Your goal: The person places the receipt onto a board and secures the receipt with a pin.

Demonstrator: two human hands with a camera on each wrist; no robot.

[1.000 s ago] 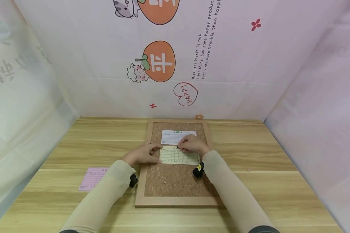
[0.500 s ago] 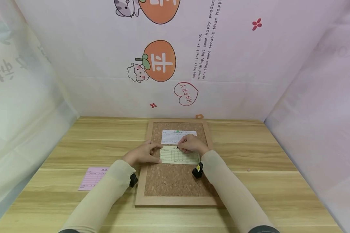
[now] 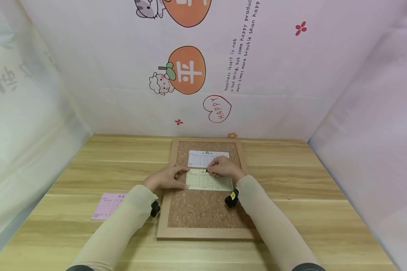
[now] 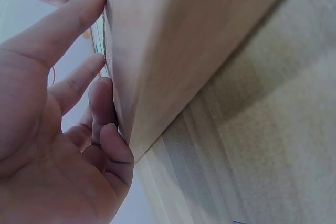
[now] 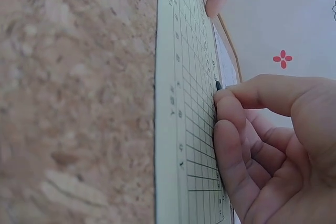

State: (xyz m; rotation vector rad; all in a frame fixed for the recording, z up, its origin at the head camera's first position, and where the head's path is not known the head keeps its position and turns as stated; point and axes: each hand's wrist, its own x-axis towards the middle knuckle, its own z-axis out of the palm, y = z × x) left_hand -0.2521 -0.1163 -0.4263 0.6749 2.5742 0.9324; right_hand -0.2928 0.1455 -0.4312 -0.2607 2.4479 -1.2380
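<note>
A framed cork board (image 3: 203, 210) lies on the table, with a white printed slip (image 3: 195, 160) at its far end under a green pushpin (image 3: 207, 153). Just below it is a pale yellow printed slip (image 3: 207, 182). My left hand (image 3: 167, 177) presses this slip's left corners with thumb and index fingertip, its other fingers bent by the board's frame. At the yellow slip's top edge, my right hand (image 3: 224, 167) pinches a small black pushpin (image 5: 219, 85) between thumb and index finger. The fingers cover most of the pin, and its point is hidden.
A pink printed slip (image 3: 106, 207) lies on the wooden table (image 3: 302, 226) left of the board, partly behind the left sleeve. A printed white sheet (image 3: 274, 75) hangs behind the table, with pale sheets on both sides. A tiny speck (image 3: 289, 198) lies on the right.
</note>
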